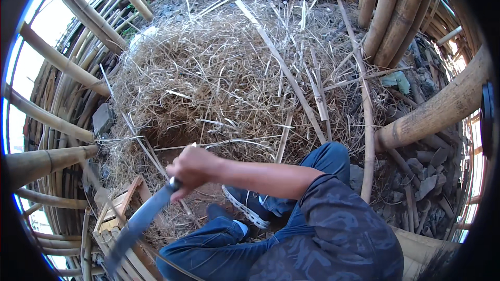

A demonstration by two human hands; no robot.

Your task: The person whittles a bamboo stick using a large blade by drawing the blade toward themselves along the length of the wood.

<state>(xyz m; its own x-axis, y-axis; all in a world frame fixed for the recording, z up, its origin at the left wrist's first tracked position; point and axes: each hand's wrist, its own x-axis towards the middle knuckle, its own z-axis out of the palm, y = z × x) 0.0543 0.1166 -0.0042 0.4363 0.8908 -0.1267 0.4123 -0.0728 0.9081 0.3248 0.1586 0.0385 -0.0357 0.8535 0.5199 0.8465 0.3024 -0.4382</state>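
My right arm reaches across to the left from a dark patterned sleeve. At its end my right hand (191, 167) is closed round the handle of a large knife (140, 218). The broad blade slants down to the lower left, and its tip is smeared by motion. A thin bamboo strip (122, 219), also blurred, runs past the blade from the left towards the lower edge. What holds the strip, if anything, does not show. My left hand is not in view. Beyond the knife lies a wide heap of curly bamboo shavings (224, 73).
Long split bamboo pieces (281, 65) and a bamboo pole (366, 109) lie on the shavings. Thick bamboo posts (437, 101) stand around. Light wooden pieces (117, 213) are beside the blade. Broken stones (429, 182) lie at right. My bent legs (208, 247) fill the lower middle.
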